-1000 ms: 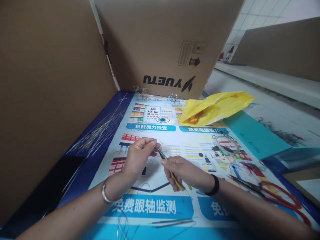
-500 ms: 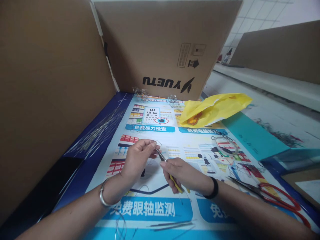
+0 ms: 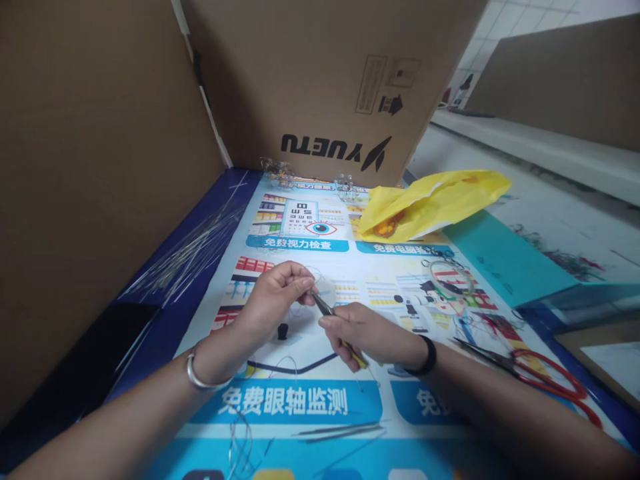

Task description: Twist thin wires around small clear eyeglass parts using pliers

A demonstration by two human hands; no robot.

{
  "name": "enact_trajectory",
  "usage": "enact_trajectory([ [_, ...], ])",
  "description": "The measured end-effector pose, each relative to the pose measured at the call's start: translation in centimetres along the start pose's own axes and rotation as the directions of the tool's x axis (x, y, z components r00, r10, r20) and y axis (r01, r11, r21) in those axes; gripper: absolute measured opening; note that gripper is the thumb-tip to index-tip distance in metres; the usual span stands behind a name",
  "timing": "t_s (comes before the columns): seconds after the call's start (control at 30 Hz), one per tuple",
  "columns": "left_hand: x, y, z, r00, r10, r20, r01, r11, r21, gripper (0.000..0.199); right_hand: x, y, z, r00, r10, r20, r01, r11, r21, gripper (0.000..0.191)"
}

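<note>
Over the middle of the printed sheet, my left hand (image 3: 275,293) pinches a thin looped wire (image 3: 316,272) between thumb and fingers. My right hand (image 3: 363,330) is wrapped round yellow-handled pliers (image 3: 324,307), which slant up and to the left. Their jaw tips meet the wire at my left fingertips; the exact contact is covered by the fingers. A curved piece of wire (image 3: 287,365) lies on the sheet below my hands. Closer to me are several straight dark wire lengths (image 3: 340,432) and a loose tangle of wire (image 3: 240,443).
Red-handled scissors (image 3: 547,377) lie at the right, with a clear ring-shaped coil (image 3: 453,279) farther back. A yellow bag (image 3: 435,203) sits behind, beside a teal folder (image 3: 510,260). Straight wires (image 3: 187,257) lie at left. Cardboard panels (image 3: 320,87) stand at back and left.
My view has tipped down slightly, so the table sits higher in the picture. Both hands stay together at the wire, the pliers' tips still at my left fingertips.
</note>
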State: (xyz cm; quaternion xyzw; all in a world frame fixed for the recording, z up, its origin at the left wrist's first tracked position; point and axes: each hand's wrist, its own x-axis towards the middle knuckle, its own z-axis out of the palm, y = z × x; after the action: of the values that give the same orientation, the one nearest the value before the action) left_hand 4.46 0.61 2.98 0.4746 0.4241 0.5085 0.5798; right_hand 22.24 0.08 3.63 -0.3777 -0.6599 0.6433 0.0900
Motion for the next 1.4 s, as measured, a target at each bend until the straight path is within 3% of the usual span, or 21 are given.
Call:
enact_trajectory([
  [0.2,-0.2,0.1,0.0,0.991,-0.078,0.107,0.093,0.986,-0.137,0.014,-0.2,0.2,-0.5,0.992,-0.077,0.096,0.074,0.996,0.04,0.044],
  [0.43,-0.1,0.0,0.3,0.992,0.028,-0.12,-0.034,0.998,-0.047,0.017,-0.1,0.4,-0.4,0.999,-0.035,-0.016,0.036,0.998,0.053,0.045],
  [0.6,-0.4,-0.1,0.7,0.976,0.072,-0.207,-0.068,0.997,0.029,0.015,-0.2,-0.3,0.1,0.993,0.043,-0.11,-0.04,0.999,0.026,0.047],
  [0.87,-0.8,0.2,1.3,0.959,0.093,-0.269,-0.055,0.988,0.145,0.017,0.0,-0.6,0.2,0.99,0.069,-0.121,-0.061,0.996,0.068,0.045],
  [1.4,-0.8,-0.3,1.2,0.96,0.099,-0.263,-0.048,0.98,0.195,0.017,0.0,-0.7,0.2,0.989,0.081,-0.126,-0.078,0.997,0.027,0.042],
])
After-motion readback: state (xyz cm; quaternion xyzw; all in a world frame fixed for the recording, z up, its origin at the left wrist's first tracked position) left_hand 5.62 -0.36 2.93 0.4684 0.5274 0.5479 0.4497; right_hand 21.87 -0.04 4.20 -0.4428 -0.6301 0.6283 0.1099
